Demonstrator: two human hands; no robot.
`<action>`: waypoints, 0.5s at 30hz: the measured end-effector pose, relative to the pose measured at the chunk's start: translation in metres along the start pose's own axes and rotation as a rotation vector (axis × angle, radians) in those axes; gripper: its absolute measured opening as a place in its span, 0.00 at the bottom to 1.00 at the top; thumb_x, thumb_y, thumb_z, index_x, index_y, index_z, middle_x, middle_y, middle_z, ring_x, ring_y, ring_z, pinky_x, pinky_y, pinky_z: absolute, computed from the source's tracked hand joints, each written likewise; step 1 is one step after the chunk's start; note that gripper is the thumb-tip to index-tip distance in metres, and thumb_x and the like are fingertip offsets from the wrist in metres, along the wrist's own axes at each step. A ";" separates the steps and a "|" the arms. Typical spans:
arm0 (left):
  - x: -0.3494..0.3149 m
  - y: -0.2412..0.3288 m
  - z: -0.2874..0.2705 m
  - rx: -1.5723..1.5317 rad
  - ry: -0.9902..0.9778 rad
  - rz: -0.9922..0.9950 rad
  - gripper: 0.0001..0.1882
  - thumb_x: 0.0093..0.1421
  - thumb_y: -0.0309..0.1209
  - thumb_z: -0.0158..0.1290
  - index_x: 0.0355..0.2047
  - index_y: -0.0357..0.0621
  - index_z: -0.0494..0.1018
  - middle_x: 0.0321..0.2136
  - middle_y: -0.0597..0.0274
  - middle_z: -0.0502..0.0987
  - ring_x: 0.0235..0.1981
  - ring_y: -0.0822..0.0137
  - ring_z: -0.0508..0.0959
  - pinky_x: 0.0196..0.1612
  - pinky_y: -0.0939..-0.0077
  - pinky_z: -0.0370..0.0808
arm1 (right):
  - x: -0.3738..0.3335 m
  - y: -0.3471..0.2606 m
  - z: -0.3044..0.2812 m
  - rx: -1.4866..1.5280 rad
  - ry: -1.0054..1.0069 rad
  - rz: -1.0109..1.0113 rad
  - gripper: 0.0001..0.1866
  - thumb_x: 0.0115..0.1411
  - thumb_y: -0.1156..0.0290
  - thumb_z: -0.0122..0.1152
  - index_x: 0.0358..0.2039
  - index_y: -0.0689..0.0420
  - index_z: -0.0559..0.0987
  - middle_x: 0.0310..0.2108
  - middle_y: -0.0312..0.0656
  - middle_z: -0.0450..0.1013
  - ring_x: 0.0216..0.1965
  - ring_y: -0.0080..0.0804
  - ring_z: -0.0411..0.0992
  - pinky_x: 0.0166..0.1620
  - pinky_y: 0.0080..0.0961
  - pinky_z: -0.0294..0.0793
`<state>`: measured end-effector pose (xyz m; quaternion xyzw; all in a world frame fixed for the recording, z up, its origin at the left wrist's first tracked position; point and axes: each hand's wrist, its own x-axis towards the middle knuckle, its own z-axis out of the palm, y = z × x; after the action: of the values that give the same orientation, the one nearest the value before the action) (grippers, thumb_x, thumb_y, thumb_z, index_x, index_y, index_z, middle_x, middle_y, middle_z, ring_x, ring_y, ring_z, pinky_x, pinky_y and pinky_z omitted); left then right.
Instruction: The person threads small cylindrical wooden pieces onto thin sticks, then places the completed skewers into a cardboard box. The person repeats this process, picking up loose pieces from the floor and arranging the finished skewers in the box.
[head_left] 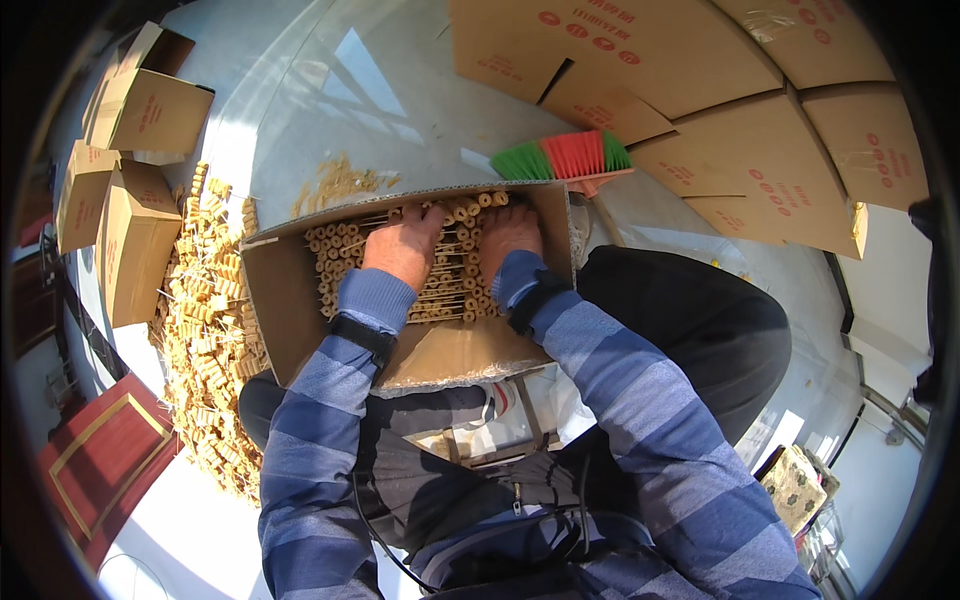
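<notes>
An open cardboard box (pixel 460 358) stands between my legs. Inside, skewers (pixel 340 265) threaded with tan ring-shaped pieces lie side by side in stacked rows, their thin bare sticks showing in the middle. My left hand (pixel 403 250) reaches over the sticks, its fingers curled around skewers close to the far wall. At the right side of the box, my right hand (pixel 510 240) is bent over the skewers there, with its fingers curled down by the far wall and their tips partly hidden. Both palms face down.
A long heap of loose skewers (pixel 205 350) covers the floor at the left. Cardboard boxes (pixel 150 112) stand beyond it, and large boxes (pixel 740 160) are stacked at the far right. A green and red broom (pixel 565 155) lies behind the box, near scattered crumbs (pixel 340 185).
</notes>
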<state>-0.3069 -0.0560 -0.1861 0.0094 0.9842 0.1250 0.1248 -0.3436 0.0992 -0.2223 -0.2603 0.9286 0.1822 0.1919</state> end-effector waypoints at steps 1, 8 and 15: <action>0.004 0.002 0.004 0.000 0.005 0.011 0.20 0.60 0.24 0.50 0.54 0.52 0.71 0.43 0.44 0.77 0.40 0.44 0.81 0.39 0.53 0.80 | -0.003 -0.001 -0.003 -0.006 0.002 0.003 0.23 0.61 0.62 0.52 0.55 0.58 0.75 0.53 0.47 0.72 0.57 0.44 0.67 0.56 0.40 0.61; 0.021 0.007 0.029 -0.079 0.056 0.078 0.22 0.58 0.23 0.48 0.54 0.52 0.72 0.44 0.44 0.76 0.40 0.43 0.81 0.42 0.52 0.80 | 0.000 0.001 -0.019 0.012 -0.143 -0.061 0.22 0.59 0.61 0.55 0.49 0.60 0.78 0.51 0.49 0.74 0.55 0.44 0.68 0.51 0.41 0.63; 0.039 0.009 0.042 0.051 -0.069 0.063 0.18 0.58 0.24 0.50 0.50 0.47 0.73 0.42 0.42 0.76 0.41 0.45 0.81 0.41 0.53 0.80 | -0.003 -0.004 -0.018 0.089 -0.090 0.027 0.19 0.60 0.62 0.54 0.45 0.61 0.81 0.51 0.51 0.73 0.56 0.44 0.67 0.49 0.43 0.64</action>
<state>-0.3339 -0.0353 -0.2329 0.0478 0.9815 0.1031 0.1542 -0.3438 0.0888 -0.2063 -0.2308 0.9295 0.1549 0.2423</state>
